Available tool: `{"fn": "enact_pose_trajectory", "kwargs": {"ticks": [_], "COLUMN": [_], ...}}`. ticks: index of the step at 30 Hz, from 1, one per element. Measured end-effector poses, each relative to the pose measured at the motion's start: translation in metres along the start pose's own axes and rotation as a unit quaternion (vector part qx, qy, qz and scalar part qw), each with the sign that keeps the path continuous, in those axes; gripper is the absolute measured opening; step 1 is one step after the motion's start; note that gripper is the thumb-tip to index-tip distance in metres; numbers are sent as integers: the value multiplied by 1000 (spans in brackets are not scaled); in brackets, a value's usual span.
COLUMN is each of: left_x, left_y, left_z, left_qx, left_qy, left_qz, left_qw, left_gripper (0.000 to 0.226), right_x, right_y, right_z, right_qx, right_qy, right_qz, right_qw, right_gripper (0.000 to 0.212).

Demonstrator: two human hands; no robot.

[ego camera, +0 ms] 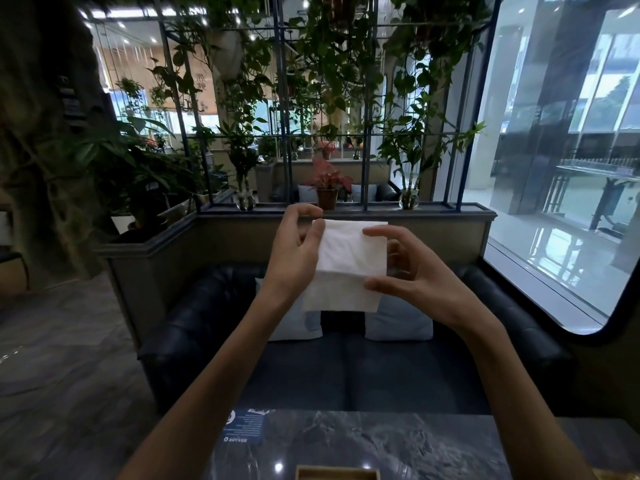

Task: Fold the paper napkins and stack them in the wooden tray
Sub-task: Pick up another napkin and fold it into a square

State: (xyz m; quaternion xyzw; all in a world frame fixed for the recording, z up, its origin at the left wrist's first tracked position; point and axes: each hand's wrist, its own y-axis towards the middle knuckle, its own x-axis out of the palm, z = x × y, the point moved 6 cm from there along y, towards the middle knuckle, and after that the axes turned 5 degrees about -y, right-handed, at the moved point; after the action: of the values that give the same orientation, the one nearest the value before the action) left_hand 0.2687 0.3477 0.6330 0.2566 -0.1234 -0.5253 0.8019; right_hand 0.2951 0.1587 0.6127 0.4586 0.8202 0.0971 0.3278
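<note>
A white paper napkin is held up in the air in front of me, above the dark sofa. It is partly folded: a crease runs across it and a lower flap hangs down. My left hand pinches its upper left edge between thumb and fingers. My right hand grips its right edge, forefinger on top and thumb at the crease. Only the far rim of the wooden tray shows at the bottom edge, on the dark marble table. The tray's inside is hidden.
A dark blue sofa with two pale cushions stands beyond the table. Behind it a ledge carries potted plants and a metal trellis with vines. A large window is on the right. A printed card lies at the table's far left corner.
</note>
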Motion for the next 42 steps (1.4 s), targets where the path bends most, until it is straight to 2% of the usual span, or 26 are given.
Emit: {"fn": "enact_pose_trajectory", "kwargs": {"ticks": [4, 7, 10, 12, 15, 19, 21, 23, 28, 32, 36, 40, 42], "left_x": [1, 7, 7, 8, 8, 8, 9, 10, 10, 10, 6, 2, 1], "left_y": [-4, -11, -21, -28, -32, -30, -29, -28, -25, -25, -25, -24, -23], "left_z": [1, -1, -3, -3, -9, -13, -14, -15, -20, -19, -19, -8, -9], "left_qx": [-28, -128, -156, -136, -142, -130, -119, -121, -192, -182, -156, -129, -136], "left_qy": [-15, -145, -191, -166, -135, -51, 1, 8, -121, -56, -18, -95, -122], "left_qz": [-10, -110, -198, -231, -247, -263, -274, -284, -288, -280, -264, -217, -183], "left_qw": [999, 975, 949, 949, 949, 955, 954, 951, 930, 941, 952, 963, 966], "left_gripper": [16, 34, 58, 62, 64, 71, 66, 58, 46, 26, 27, 26, 27], "right_x": [-1, -8, -16, -18, -16, -14, -13, -13, -15, -19, -23, -19, -16], "right_y": [-1, 0, -1, -2, 0, 1, 0, 0, 1, 3, 6, 8, 11], "right_z": [-2, -2, 3, 5, 7, 3, -1, -5, -16, -18, -15, -9, -6], "right_qx": [-2, -6, 13, 20, 29, 17, 14, 10, -11, -24, -2, 33, 37], "right_qy": [-17, -5, 15, 25, 23, -59, -89, -102, -140, -172, -155, -18, 16], "right_qz": [20, 68, 113, 128, 108, 90, 86, 83, 89, 124, 125, 113, 132], "right_qw": [1000, 998, 993, 991, 993, 994, 992, 991, 986, 977, 980, 993, 990], "right_gripper": [45, 28, 21, 21, 28, 36, 36, 35, 26, 9, 3, 12, 17]}}
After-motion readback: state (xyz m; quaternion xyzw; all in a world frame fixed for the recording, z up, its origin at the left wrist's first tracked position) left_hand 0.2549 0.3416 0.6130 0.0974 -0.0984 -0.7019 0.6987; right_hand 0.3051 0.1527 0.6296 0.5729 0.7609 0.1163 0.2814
